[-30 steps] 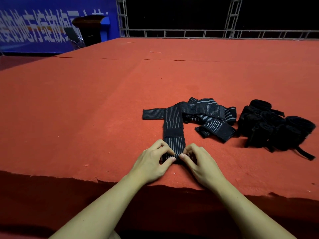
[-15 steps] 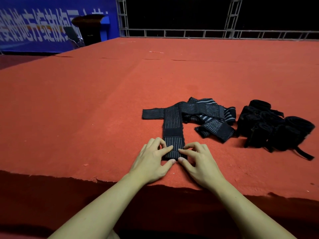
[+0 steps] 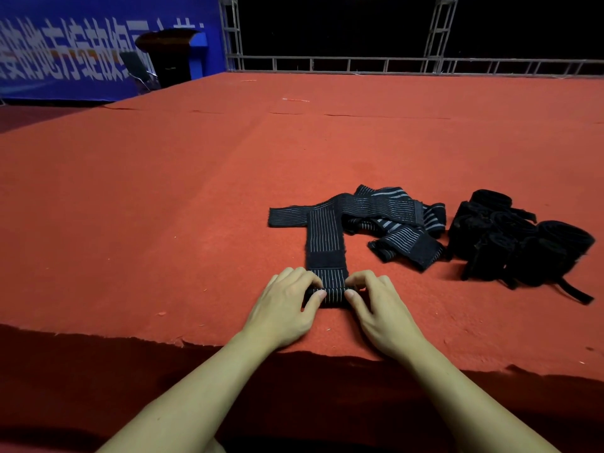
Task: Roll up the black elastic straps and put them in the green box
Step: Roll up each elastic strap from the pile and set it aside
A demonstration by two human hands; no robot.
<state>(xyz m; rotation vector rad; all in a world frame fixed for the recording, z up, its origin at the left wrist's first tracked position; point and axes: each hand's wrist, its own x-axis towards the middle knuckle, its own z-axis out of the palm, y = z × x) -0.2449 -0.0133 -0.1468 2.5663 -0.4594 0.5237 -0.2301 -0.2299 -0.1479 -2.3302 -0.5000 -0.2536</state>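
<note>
Between the left hand and right hand, fingers pinch the strap's rolled near end. Right of the grip lie loose straps, then rolls.

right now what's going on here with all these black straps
A person is rolling up a black strap on a red carpeted platform. The left hand and right hand pinch the near end, where a small roll has started; the rest lies flat, stretching away. A loose pile of unrolled straps sits to the right, with a dark heap of what look like rolled ones beyond it. No green box is in view.
</note>
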